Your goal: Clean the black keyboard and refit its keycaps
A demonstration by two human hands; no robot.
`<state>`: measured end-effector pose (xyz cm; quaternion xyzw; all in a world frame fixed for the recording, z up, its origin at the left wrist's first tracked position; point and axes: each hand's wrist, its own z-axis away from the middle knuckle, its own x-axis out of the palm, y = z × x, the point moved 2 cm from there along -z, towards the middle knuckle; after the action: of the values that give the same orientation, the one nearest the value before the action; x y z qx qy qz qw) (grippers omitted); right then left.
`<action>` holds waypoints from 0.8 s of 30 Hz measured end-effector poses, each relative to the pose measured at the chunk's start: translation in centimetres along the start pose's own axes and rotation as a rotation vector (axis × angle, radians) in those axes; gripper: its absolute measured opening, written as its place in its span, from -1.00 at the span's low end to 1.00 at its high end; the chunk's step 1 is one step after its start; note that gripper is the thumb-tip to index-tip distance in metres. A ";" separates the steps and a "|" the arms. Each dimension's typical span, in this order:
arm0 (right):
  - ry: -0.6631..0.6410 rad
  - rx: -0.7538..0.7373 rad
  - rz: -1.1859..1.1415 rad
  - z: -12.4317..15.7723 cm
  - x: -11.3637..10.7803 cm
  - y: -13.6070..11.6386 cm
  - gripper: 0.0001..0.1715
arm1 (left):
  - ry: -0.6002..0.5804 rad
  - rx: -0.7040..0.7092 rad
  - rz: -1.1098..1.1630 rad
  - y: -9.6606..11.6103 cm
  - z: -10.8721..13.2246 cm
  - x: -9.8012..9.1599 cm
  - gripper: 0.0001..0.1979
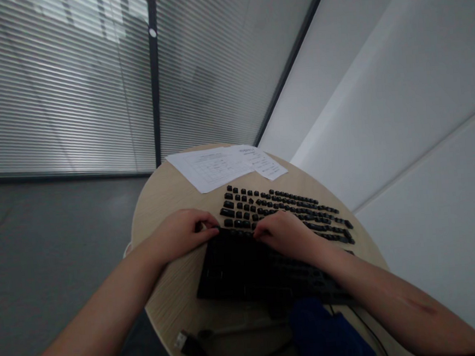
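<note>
A black keyboard (245, 270) lies on a round, light wooden table (176, 292). Just beyond it, loose black keycaps (289, 207) are set out in rows on the tabletop. My left hand (182, 234) is closed, its fingers curled round the keyboard's far left corner. My right hand (283, 232) rests at the keyboard's far edge. Its fingers are bent down among the nearest keycaps, and what they pinch is hidden.
Two printed paper sheets (224, 165) lie at the table's far edge. A black USB cable and plug (188, 343) and a dark blue cloth (327, 332) lie at the near edge. Window blinds and a white wall stand behind, with grey floor to the left.
</note>
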<state>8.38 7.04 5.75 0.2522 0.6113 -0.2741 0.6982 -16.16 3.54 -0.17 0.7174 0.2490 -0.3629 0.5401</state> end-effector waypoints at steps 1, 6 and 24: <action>-0.001 -0.001 0.007 0.0 -0.1 0.0 -0.76 | 0.000 0.000 0.000 0.1 0.0 0.0 -0.73; 0.001 -0.010 0.039 -0.1 0.0 -0.2 -0.76 | -0.012 -0.010 -0.011 0.1 0.0 -0.1 -0.72; 0.264 0.317 -0.093 -4.5 -2.2 13.9 -0.78 | -0.002 -0.012 0.011 -0.2 0.1 0.1 -0.72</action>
<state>14.54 20.38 7.63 0.3642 0.6576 -0.3633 0.5504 -16.26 3.51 -0.37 0.7151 0.2467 -0.3590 0.5466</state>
